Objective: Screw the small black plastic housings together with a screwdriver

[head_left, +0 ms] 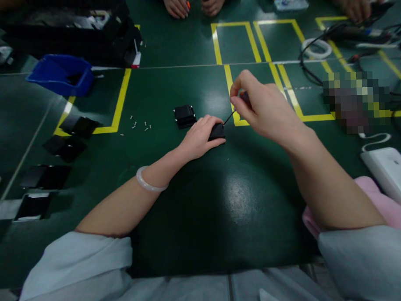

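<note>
My left hand (200, 139) is closed around a small black case (217, 132), holding it down on the green table. In my right hand (263, 106) is a screwdriver (230, 117), tilted, its thin shaft reaching down to the case's top edge near my left fingertips. Most of the screwdriver's handle is hidden by my fingers. Just beyond my left hand sits a second black case (185, 116) with shiny spots at its corners. Several small screws (145, 124) lie scattered left of it.
Black parts (45, 177) form a row at the left. Behind them stand a blue bin (61, 74) and black trays (71, 32). At right are cables, a white power strip (390, 174) and pink cloth (375, 206). Other people's hands (177, 5) rest across the table.
</note>
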Motion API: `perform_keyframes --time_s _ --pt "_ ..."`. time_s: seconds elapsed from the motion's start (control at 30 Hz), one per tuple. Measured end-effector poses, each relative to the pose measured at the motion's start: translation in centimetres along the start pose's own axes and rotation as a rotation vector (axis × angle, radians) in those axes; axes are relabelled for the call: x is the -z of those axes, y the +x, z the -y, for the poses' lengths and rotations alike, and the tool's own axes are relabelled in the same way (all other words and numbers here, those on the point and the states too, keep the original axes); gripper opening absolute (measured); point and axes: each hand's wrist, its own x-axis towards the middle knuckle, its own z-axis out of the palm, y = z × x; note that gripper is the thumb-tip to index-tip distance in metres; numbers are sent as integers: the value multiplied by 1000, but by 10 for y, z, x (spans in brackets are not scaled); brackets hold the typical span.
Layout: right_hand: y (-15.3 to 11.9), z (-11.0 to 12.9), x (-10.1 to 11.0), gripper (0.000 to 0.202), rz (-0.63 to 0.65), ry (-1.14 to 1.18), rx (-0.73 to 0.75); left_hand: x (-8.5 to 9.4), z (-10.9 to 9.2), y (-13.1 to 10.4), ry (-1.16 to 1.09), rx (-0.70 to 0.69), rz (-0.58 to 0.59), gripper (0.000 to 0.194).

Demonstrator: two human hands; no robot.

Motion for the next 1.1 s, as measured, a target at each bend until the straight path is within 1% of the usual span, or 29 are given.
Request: perform_keyframes --time_s 0.17,0.33,0.47,0.77,0.87,1.1 --pt "-1 0 0 27 -7 23 0 0 1 0 3 -6 -2 40" --pt "0 1 0 30 -15 -12 7 -1 2 0 -1 -12 -6 39" --pt "0 1 1 26 -18 -61 -2 0 1 0 4 -4 2 39" --pt "-1 0 2 30 9 -26 -6 0 2 0 8 -12 -1 41" --pt "-2 2 3 27 18 -33 -25 -1 2 0 11 -8 1 41" --pt "0 1 4 25 37 -35 -4 1 0 0 8 -1 5 40"
